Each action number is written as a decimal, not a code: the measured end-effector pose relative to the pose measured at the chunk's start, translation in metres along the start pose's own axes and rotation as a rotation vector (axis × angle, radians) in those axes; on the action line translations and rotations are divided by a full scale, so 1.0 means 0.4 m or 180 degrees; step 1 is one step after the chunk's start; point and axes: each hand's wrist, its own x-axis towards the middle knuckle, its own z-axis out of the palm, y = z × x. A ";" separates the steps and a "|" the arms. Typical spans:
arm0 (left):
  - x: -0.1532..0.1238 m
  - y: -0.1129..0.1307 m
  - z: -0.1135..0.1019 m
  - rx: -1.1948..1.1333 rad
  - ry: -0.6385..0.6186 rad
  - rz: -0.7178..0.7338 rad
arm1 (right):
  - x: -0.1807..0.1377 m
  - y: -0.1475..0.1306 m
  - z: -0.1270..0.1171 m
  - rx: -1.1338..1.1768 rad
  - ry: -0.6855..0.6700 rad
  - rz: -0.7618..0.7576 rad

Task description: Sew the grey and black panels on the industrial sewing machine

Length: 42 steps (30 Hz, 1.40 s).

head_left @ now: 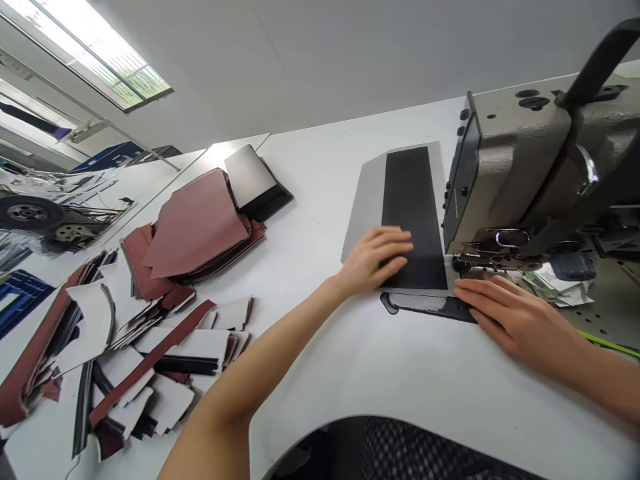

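Observation:
My left hand [376,257] lies flat, fingers stretched out, on a grey panel [365,200] with a black strip [411,193] down its middle. My right hand [515,320] rests flat with fingers extended on the near end of the same piece, beside a dark edge piece [430,305]. Both hands press the work on the white table [380,373] just in front of the presser foot [493,250] of a grey sewing machine [530,160]. Neither hand grips anything.
At the left lies a stack of maroon panels [197,227], with a pile of black and grey pieces [257,180] behind it. Scattered maroon, white and black offcuts [145,360] cover the near left. Paper labels [555,283] sit under the machine arm.

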 end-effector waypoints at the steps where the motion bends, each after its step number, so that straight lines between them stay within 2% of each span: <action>1: -0.003 -0.014 -0.009 -0.0067 0.0050 -0.0280 | 0.006 0.000 0.004 -0.0046 -0.0014 -0.0017; 3: -0.012 -0.033 -0.018 -0.0180 -0.0166 -0.0566 | 0.018 -0.001 0.013 -0.0149 -0.0024 0.0019; 6: -0.024 -0.038 -0.017 -0.0285 -0.0655 -0.0639 | 0.031 -0.004 0.028 -0.0264 -0.0064 0.0087; 8: -0.029 -0.033 -0.012 -0.0302 -0.0739 -0.0726 | 0.034 -0.007 0.035 -0.0290 -0.0066 0.0106; 17: -0.031 -0.033 -0.011 -0.0518 -0.0758 -0.0863 | 0.047 -0.024 0.036 -0.0253 0.0206 0.0163; 21: -0.026 -0.034 -0.017 -0.0677 -0.0898 -0.0800 | 0.046 -0.019 0.031 -0.0206 0.0219 0.0028; 25: -0.027 -0.043 -0.016 -0.0846 -0.0874 -0.0675 | 0.043 -0.008 0.022 -0.0087 0.0371 0.0105; 31: -0.034 -0.060 -0.007 -0.0989 -0.0701 -0.0387 | 0.041 0.008 0.014 -0.0631 0.0196 -0.0476; 36: -0.035 -0.061 -0.006 -0.1027 -0.0667 -0.0318 | 0.045 -0.003 0.018 -0.0879 0.0145 -0.0458; 42: -0.037 -0.052 -0.007 -0.0880 -0.0632 -0.0289 | 0.044 -0.004 0.021 -0.0603 0.0126 -0.0302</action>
